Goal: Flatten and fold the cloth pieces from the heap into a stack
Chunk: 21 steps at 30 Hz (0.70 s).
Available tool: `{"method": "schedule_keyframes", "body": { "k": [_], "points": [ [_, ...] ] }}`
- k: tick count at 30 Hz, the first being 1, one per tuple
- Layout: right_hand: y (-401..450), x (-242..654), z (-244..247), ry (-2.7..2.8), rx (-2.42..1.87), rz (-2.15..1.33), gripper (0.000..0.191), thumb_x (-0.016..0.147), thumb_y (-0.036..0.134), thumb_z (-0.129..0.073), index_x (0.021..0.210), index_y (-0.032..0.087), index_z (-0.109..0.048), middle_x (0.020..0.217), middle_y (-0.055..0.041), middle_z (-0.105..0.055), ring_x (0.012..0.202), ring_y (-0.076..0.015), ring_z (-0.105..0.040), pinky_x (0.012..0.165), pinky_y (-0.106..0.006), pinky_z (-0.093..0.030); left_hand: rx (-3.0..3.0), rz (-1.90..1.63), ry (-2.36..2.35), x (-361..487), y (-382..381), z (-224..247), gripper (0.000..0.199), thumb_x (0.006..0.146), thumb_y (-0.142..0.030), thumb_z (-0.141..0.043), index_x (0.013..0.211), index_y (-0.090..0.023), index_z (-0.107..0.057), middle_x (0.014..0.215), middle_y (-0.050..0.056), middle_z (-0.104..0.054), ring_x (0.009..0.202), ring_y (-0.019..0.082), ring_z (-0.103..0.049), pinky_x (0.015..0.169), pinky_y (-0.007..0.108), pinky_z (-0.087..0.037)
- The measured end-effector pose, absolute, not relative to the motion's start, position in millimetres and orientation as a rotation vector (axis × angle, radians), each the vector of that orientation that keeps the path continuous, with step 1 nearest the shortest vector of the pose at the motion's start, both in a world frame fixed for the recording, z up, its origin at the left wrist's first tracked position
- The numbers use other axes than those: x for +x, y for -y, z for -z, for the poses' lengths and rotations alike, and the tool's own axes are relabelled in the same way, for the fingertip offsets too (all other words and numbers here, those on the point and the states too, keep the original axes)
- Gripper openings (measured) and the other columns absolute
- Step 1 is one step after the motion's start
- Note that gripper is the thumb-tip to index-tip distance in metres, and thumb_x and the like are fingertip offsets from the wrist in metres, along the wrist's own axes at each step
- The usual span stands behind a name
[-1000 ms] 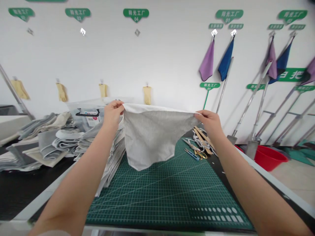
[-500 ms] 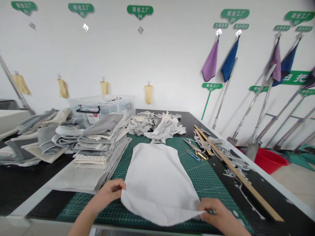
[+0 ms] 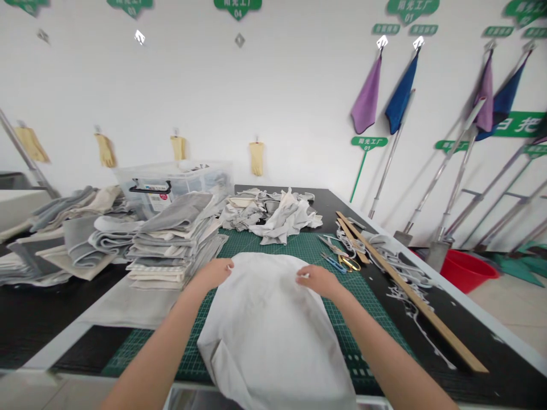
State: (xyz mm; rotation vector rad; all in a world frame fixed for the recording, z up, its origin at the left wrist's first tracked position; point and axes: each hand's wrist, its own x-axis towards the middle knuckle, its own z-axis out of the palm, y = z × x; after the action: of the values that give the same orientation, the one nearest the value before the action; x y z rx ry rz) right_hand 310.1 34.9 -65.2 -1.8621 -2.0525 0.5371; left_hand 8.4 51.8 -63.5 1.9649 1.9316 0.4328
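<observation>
A pale grey-white piece of cloth [image 3: 273, 330] lies over the green cutting mat [image 3: 371, 319], its near end running past the table's front edge. At its far left corner my left hand [image 3: 217, 273] is closed, fingers pinching the edge. My right hand [image 3: 318, 280] grips the far right edge with thumb and fingers bent together. The fabric bulges a little between both hands, and a fold shows at its near left side.
A folded cloth stack [image 3: 166, 245] stands left, before a clear plastic box [image 3: 179, 182]. Crumpled scraps [image 3: 284, 219] lie behind the mat. Scissors [image 3: 335, 247], blue-handled snips [image 3: 333, 263], a long wooden strip [image 3: 419, 296] and loose cord [image 3: 410, 270] are at right.
Both hands have moved from the cloth's near corners to its far corners. The cloth has shifted toward me, its near end now over the table edge. The view has tilted slightly down.
</observation>
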Motion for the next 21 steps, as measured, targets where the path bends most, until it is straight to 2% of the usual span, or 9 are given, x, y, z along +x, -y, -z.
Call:
{"method": "schedule_keyframes", "body": {
  "k": [4, 7, 10, 13, 17, 21],
  "points": [
    [-81, 292, 95, 1.767, -2.064, -0.351, 0.037, 0.068, 0.035, -0.044, 0.102, 0.023, -0.053, 0.115, -0.0077, -0.045, 0.105, -0.025, -0.037, 0.082, -0.04, -0.028, 1.789, -0.549, -2.236, 30, -92, 92, 0.026, 0.066, -0.029, -0.044, 0.081, -0.012, -0.057, 0.095, 0.018, -0.053, 0.091, 0.03, -0.048, 0.072, 0.041, -0.036],
    [-93, 297, 114, 1.606, -2.106, -0.269, 0.04, 0.067, 0.031, -0.044, 0.104, 0.019, -0.05, 0.117, -0.0115, -0.042, 0.107, -0.0279, -0.033, 0.084, -0.046, -0.022, 1.695, -0.686, -2.331, 37, -102, 113, 0.029, 0.064, -0.032, -0.046, 0.082, -0.011, -0.055, 0.103, 0.021, -0.047, 0.099, 0.036, -0.04, 0.072, 0.046, -0.034],
    [-98, 308, 126, 1.532, -2.062, -0.272, 0.026, 0.065, 0.028, -0.044, 0.087, 0.019, -0.057, 0.103, -0.0099, -0.051, 0.101, -0.0279, -0.038, 0.081, -0.046, -0.023, 1.664, -0.8, -2.24, 39, -110, 128, 0.02, 0.064, -0.028, -0.047, 0.078, -0.016, -0.055, 0.094, 0.015, -0.053, 0.093, 0.03, -0.047, 0.072, 0.042, -0.035],
    [-106, 318, 133, 1.499, -1.959, -0.361, 0.019, 0.067, 0.029, -0.041, 0.07, 0.02, -0.057, 0.085, -0.0056, -0.057, 0.088, -0.0236, -0.046, 0.074, -0.039, -0.03, 1.655, -0.925, -2.03, 39, -122, 138, 0.016, 0.065, -0.025, -0.047, 0.077, -0.018, -0.053, 0.082, 0.006, -0.057, 0.082, 0.02, -0.052, 0.072, 0.032, -0.038],
    [-120, 324, 142, 1.451, -1.741, -0.536, 0.019, 0.067, 0.032, -0.039, 0.072, 0.021, -0.054, 0.067, 0.0005, -0.056, 0.066, -0.0146, -0.05, 0.06, -0.025, -0.035, 1.593, -1.125, -1.768, 40, -133, 144, 0.033, 0.063, -0.018, -0.047, 0.095, -0.017, -0.047, 0.082, 0.003, -0.056, 0.077, 0.013, -0.053, 0.07, 0.023, -0.039],
    [-126, 323, 148, 1.364, -1.532, -0.709, 0.024, 0.061, 0.029, -0.046, 0.083, 0.019, -0.053, 0.05, 0.0045, -0.047, 0.046, -0.0103, -0.042, 0.046, -0.021, -0.032, 1.512, -1.254, -1.556, 42, -133, 144, 0.05, 0.059, -0.013, -0.048, 0.109, -0.014, -0.038, 0.074, 0.001, -0.055, 0.065, 0.012, -0.054, 0.061, 0.023, -0.041]
  ]
}}
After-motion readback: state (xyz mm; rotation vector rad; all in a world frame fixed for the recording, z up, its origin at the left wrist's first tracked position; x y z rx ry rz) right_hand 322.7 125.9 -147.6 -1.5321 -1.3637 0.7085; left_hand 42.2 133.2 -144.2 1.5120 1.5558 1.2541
